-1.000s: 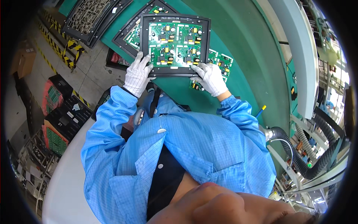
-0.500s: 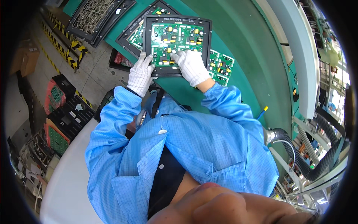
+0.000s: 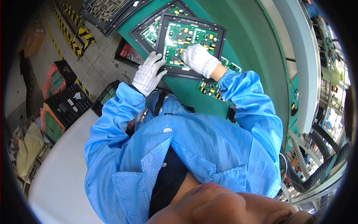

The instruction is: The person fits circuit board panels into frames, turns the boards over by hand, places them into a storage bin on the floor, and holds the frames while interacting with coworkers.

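A black rectangular frame [image 3: 220, 41] holds green circuit boards [image 3: 182, 35] dotted with yellow, black and white parts. My left hand [image 3: 148, 72], in a striped white glove, is at the frame's lower left corner, with fingers stretched against its edge and the thumb apart. Over the boards, my right hand [image 3: 201, 60] in a matching glove has its fingers bent down onto the parts near the middle. What those fingertips pinch, if anything, is hidden. A second black frame [image 3: 140, 34] with boards lies partly under the first.
Loose circuit boards [image 3: 210, 89] lie by my right wrist on the green table [image 3: 246, 41]. Dark framed trays [image 3: 108, 13] are stacked at the far left. Below the table's left edge sits a black bin [image 3: 126, 52] with red wrapping. Black crates [image 3: 67, 106] stand on the floor.
The upper frame appears farther right and turned slightly clockwise. My right hand has moved with it and its fingers are bent more over the boards. The left thumb shows farther from the fingers.
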`<move>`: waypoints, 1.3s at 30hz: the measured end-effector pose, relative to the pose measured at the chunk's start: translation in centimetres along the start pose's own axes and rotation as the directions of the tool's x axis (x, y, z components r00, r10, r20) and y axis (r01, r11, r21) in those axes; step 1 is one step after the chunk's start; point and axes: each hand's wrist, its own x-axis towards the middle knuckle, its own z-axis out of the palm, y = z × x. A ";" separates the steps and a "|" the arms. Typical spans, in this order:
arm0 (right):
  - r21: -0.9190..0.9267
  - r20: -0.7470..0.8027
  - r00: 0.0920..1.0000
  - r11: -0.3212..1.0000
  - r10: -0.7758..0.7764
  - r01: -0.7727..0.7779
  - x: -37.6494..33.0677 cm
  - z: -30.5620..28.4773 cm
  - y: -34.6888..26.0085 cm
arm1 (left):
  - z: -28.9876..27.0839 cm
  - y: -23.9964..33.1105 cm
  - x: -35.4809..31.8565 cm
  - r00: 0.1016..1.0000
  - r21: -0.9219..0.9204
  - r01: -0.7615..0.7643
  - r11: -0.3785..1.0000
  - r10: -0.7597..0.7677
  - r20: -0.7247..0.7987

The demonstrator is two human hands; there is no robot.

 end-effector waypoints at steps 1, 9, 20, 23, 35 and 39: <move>-0.049 -0.042 0.999 0.999 0.001 -0.003 0.1 0.2 -0.3 | 0.1 -0.1 -0.1 1.000 -0.002 0.008 1.000 -0.008 -0.013; 0.215 0.104 0.986 0.965 0.130 -0.149 0.9 -1.3 0.2 | 0.5 -0.2 -0.2 0.989 -0.028 0.040 0.999 -0.044 -0.139; 0.312 -0.181 0.839 0.839 0.512 -0.445 -2.5 -2.3 2.4 | -0.5 1.8 5.2 0.994 0.104 0.057 0.993 -0.046 -0.102; 0.240 -0.101 0.723 0.722 0.684 -0.649 -4.3 -1.2 4.1 | -0.6 1.6 8.0 0.982 0.189 0.048 0.981 -0.012 -0.188; 0.131 -0.047 0.879 0.875 0.475 -0.466 -4.1 -0.4 6.5 | -0.1 -0.2 14.2 0.968 0.375 -0.220 0.900 0.153 0.201; 0.465 -0.095 0.656 0.616 0.749 -0.636 -4.9 0.0 7.8 | 0.5 -0.5 14.4 0.973 0.329 -0.216 0.919 0.174 0.154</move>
